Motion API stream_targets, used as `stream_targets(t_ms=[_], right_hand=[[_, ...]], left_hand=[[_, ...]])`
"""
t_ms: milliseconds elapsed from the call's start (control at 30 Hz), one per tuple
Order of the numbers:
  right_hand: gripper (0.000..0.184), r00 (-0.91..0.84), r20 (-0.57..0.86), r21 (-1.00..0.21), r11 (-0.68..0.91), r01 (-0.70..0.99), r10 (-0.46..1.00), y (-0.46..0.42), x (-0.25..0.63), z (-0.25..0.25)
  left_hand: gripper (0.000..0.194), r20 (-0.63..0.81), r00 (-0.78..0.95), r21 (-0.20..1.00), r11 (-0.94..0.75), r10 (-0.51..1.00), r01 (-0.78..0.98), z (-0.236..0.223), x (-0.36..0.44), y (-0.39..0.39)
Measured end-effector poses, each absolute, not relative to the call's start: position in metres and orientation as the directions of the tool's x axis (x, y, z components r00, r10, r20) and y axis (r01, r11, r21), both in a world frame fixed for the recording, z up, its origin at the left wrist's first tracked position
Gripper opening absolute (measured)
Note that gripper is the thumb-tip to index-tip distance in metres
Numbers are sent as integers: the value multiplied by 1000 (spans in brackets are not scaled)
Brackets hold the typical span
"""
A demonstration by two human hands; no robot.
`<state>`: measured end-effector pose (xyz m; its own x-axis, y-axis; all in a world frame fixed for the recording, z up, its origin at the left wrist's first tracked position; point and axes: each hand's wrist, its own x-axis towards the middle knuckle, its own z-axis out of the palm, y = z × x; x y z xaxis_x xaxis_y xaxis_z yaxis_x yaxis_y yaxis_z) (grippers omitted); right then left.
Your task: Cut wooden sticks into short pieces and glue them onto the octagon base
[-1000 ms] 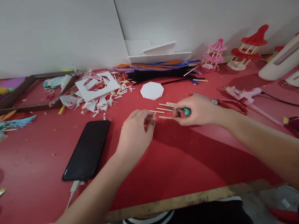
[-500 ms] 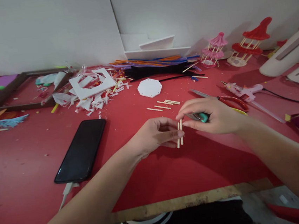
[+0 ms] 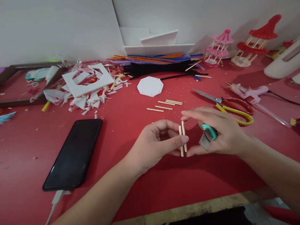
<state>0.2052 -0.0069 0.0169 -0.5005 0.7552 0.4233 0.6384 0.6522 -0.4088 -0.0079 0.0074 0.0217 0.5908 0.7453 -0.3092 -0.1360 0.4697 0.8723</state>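
Note:
Between the thumb and fingers of my left hand [image 3: 159, 140] two short pale wooden sticks [image 3: 182, 148] stand nearly upright, side by side, one slightly higher than the other. My right hand [image 3: 220, 130] has a green utility knife [image 3: 209, 131] tucked in its palm, the grey blade pointing down and left. Its index finger and thumb reach toward the sticks' upper and lower ends. Behind the hands, several cut sticks [image 3: 162, 105] lie on the red table. Farther back is a white octagonal board [image 3: 150, 86] with small holes near its rim.
A black phone [image 3: 73, 155] with a cable lies at left. Scissors [image 3: 226, 105] and a pink glue gun [image 3: 249, 92] are at right. White scraps [image 3: 89, 93] and pipe cleaners [image 3: 158, 59] line the back, beside pink [image 3: 218, 49] and red [image 3: 257, 42] tiered models.
My right hand has opened wider around the sticks and turned the knife so its blade points downward. The view has shifted slightly, uncovering more of the scissors.

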Motion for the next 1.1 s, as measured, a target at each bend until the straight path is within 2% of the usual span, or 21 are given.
stream_targets(t_ms=[133,333,1100], right_hand=[[69,-532,469,-361,702,614,705,-10,204,18],[67,-528,549,-372,755,540,648,-11,198,18],[64,-543,567,-412,785,464,619,-12,197,20]], left_hand=[[22,-297,598,869,470,744,-154,21,-8,6],[21,-288,568,837,491,771,-243,23,-7,5],[18,-235,575,828,472,783,-303,22,-6,1]])
